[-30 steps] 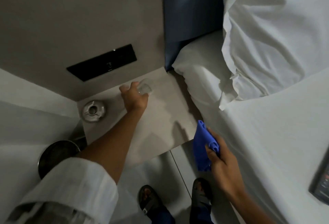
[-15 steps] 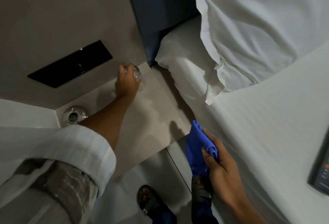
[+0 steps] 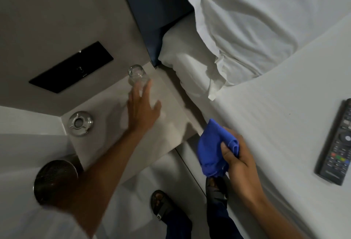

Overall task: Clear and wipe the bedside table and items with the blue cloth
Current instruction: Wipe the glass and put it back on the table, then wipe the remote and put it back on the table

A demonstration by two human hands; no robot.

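Note:
A clear drinking glass (image 3: 137, 76) stands upright at the far corner of the grey bedside table (image 3: 171, 124), against the wall. My left hand (image 3: 141, 109) hovers just in front of it, fingers spread and holding nothing. A metal ashtray (image 3: 80, 123) sits at the table's left end. My right hand (image 3: 235, 158) grips a bunched blue cloth (image 3: 212, 149) off the table's front right corner, beside the bed.
The white bed (image 3: 275, 124) with pillows (image 3: 256, 20) borders the table on the right. A black remote (image 3: 338, 143) lies on the sheet. A black switch panel (image 3: 72, 67) is on the wall. A round metal bin (image 3: 55, 179) stands lower left.
My left hand set the glass down in the far corner of the table and let go, pulling back with fingers open. My right hand kept hold of the cloth.

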